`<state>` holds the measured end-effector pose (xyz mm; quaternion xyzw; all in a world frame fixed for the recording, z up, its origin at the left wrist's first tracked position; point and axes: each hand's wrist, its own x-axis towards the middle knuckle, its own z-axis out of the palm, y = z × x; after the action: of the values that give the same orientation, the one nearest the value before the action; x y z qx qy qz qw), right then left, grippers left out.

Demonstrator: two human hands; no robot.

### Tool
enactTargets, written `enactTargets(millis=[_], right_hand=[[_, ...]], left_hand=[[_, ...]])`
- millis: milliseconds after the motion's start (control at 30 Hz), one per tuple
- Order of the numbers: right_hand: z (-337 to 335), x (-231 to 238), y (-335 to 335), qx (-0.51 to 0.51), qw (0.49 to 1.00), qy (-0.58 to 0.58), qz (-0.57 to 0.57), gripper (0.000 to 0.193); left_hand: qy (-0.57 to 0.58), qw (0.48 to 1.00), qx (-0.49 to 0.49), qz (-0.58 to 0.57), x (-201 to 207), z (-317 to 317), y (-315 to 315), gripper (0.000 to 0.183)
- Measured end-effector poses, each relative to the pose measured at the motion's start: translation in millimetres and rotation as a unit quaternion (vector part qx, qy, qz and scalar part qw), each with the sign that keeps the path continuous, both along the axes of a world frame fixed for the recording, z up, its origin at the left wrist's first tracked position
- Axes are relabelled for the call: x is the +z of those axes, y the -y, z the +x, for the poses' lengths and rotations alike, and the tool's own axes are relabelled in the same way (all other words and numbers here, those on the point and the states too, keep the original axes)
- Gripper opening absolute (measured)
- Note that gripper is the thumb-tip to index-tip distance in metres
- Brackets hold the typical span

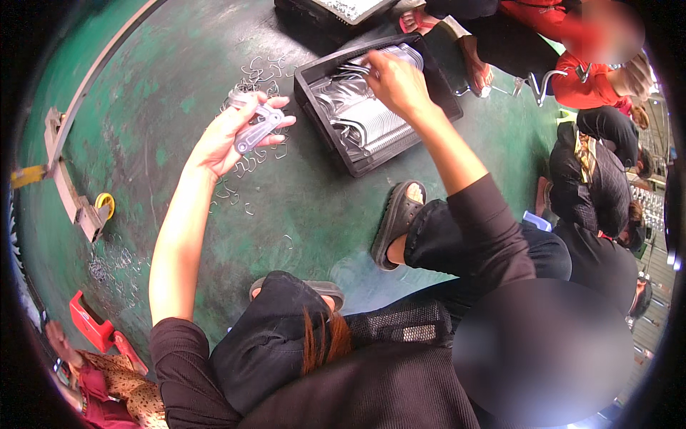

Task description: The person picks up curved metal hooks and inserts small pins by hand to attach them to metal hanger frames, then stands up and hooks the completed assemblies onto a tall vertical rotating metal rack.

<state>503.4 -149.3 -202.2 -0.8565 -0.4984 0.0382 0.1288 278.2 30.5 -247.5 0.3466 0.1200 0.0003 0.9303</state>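
Note:
My left hand (230, 130) is raised over the floor, closed around a silvery-grey lever-shaped part (259, 131) with a rounded, bored end. Its outer fingers stick out past the part. To the right, my right hand (399, 84) reaches over a black plastic crate (400, 156), its fingertips pinched together near the far side. Whatever sits between those fingertips is too small to make out. Inside the crate, shiny curved metal parts (371, 123) lie in a close row, with looser ones toward the left.
Thin bent metal scraps (246, 163) are strewn on the green floor (171, 71) around my left hand. A second dark crate (343, 16) stands beyond. Co-workers sit at the right, one in a red sleeve (597, 87). A metal frame with a yellow wheel (106, 204) stands left.

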Motion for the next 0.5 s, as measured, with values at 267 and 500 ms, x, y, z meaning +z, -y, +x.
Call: enactTargets(millis=[267, 500], right_hand=[[-69, -37, -3, -0.039, 0.919, -0.360, 0.152, 0.026], [-107, -27, -30, -0.011, 0.933, -0.326, 0.156, 0.034]], left_hand=[[-0.111, 0.950, -0.047, 0.289, -6, 1, 30, 0.029], [-0.206, 0.820, -0.015, 0.534, -9, 2, 49, 0.021]])
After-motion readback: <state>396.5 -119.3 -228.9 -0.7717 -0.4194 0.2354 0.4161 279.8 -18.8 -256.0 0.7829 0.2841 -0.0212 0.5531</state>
